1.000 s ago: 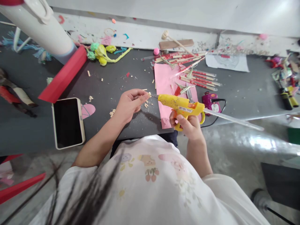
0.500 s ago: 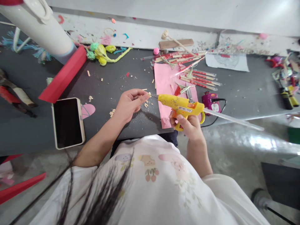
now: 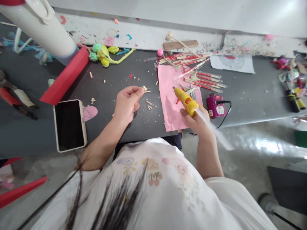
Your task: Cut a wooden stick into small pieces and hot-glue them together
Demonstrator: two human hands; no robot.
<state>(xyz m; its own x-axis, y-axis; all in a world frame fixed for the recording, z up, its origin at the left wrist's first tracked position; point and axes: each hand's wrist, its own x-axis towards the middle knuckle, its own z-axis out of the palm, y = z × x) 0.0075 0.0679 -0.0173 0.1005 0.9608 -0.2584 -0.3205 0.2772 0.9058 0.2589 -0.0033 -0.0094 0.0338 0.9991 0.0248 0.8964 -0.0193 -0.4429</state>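
Observation:
Between the thumb and fingertips of my left hand [image 3: 128, 103] is a small cluster of pale wooden bits [image 3: 144, 88], held just above the dark table. My right hand [image 3: 197, 120] is wrapped round a yellow hot glue gun [image 3: 185, 99], its nozzle angled up and left over a pink sheet [image 3: 171, 105]. A clear glue stick [image 3: 217, 134] sticks out of the gun's rear. A fine glue thread seems to stretch from the cluster toward the gun. Short cut pieces of stick [image 3: 149, 105] lie below my left fingertips.
On the left are a phone [image 3: 70, 125], a red box-like piece [image 3: 66, 76], a white bottle [image 3: 48, 30] and pliers [image 3: 16, 94]. Wrapped red-patterned sticks [image 3: 203, 81] lie behind the pink sheet. A purple box with a cord [image 3: 216, 106] sits right.
The glue gun has drawn back right from the cluster and turned, its rear swinging toward me. My left hand has shifted slightly left and away from me, still pinching the cluster.

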